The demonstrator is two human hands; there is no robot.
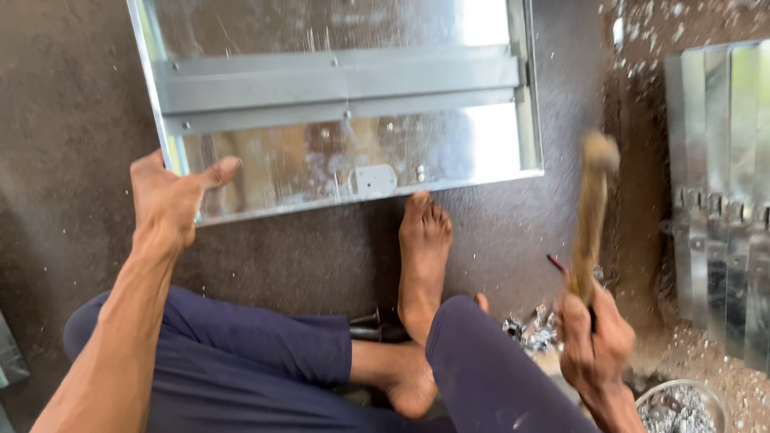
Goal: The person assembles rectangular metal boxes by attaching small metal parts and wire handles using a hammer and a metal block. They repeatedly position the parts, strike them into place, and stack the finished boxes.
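Crossed legs in dark blue trousers, hands working a metal sheet on the floor.

Left hand grips the sheet's near-left corner, thumb over the top, fingers curled under the edge. Metal panel stretches away to the right of those fingers, long axis across the view, a bare foot touching its near edge. Right hand, fingers wrapped tight, holds a wooden-handled hammer upright, well right of the panel; the left hand is nearer.
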